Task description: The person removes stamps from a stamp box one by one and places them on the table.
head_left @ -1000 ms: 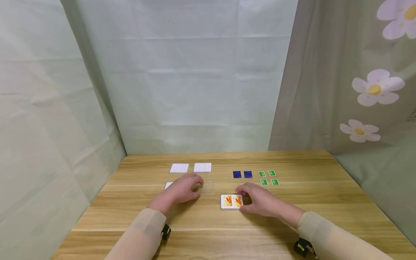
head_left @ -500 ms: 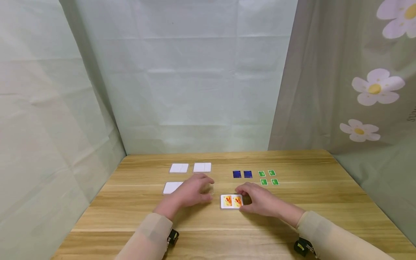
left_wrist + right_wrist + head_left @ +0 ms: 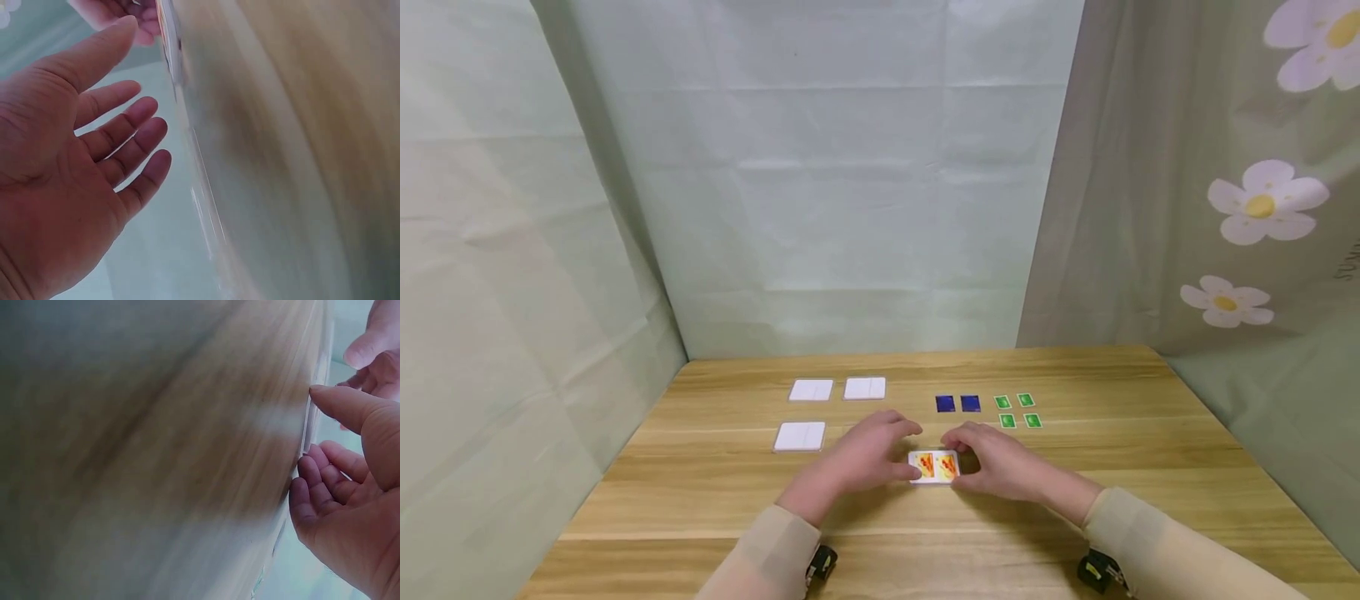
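Note:
A flat white case (image 3: 935,479) showing two orange-red pictures lies on the wooden table. My right hand (image 3: 1006,465) holds its right end, thumb on the near edge and fingers at the far edge. At its left end is my left hand (image 3: 867,454), fingers spread and relaxed with nothing between them. The left thumb overlaps the case in the head view, but the left wrist view shows a gap between that thumb and the case (image 3: 170,47). Mostly hidden behind the left hand, a clear plastic cover (image 3: 209,200) lies on the table.
Three white cases lie at the left, one of them (image 3: 800,436) nearest the left forearm. Two dark blue square cards (image 3: 945,404) and several small green cards (image 3: 1007,421) lie behind the right hand. Pale cloth (image 3: 850,208) hangs behind the table.
My left hand has moved right, from beside the clear cover to the left end of the pictured case, uncovering the near white case. The right hand has stayed in place.

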The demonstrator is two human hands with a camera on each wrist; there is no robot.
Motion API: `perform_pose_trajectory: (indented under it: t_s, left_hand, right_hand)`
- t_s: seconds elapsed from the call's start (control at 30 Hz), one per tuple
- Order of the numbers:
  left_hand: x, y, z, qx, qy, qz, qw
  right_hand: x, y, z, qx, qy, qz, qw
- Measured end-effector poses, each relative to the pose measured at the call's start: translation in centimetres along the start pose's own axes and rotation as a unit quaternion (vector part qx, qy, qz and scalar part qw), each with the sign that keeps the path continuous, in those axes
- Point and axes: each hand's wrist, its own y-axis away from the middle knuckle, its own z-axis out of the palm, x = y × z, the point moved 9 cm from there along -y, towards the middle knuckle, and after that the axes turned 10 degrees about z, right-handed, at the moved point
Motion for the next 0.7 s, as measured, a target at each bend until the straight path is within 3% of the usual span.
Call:
perform_pose_trajectory:
  t_s: [0.33,0.7]
  left_hand:
    - [0.9,-0.1,0.5,-0.023,-0.017,-0.013,0.9995]
    - [1.0,-0.4,1.1,-0.036,-0.021,-0.019,0.9989]
  right_hand:
    - [0.2,0.1,0.1,-0.006,-0.009,0.012,0.9999]
    - [0.0,0.2,0.0,-0.009,-0.009,-0.003,0.9999]
